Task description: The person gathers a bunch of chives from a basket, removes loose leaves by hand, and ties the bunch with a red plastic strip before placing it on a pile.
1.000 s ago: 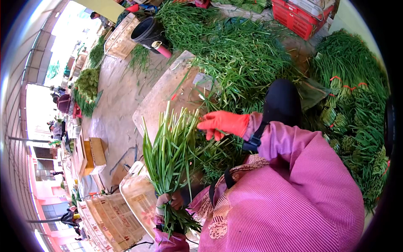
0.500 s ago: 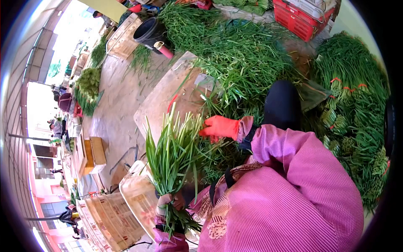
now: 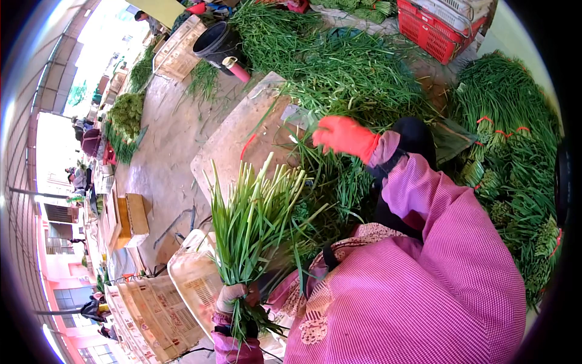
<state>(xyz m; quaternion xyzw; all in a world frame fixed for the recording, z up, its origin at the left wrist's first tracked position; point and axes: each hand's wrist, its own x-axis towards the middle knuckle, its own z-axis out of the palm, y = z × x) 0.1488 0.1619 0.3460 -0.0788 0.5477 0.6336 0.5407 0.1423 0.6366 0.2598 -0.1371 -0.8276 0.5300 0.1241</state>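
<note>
A bunch of long green stalks with pale ends stands up from my left hand, whose fingers are wrapped round its lower, leafy part. My right hand, in an orange-red glove, is up and to the right of the bunch, its fingers apart and nothing seen in them. It hovers at the near edge of a large heap of loose green stalks. Beside the heap is a board with a red band lying on it.
Tied green bundles lie at the right. A red crate, a black bucket and a pink bottle are farther off. Pale crates stand at lower left. Several people are in the far left background.
My right hand has moved away from the bunch, up and to the right, and its fingers have spread. The bunch stays in my left hand, its stalks a little more fanned out.
</note>
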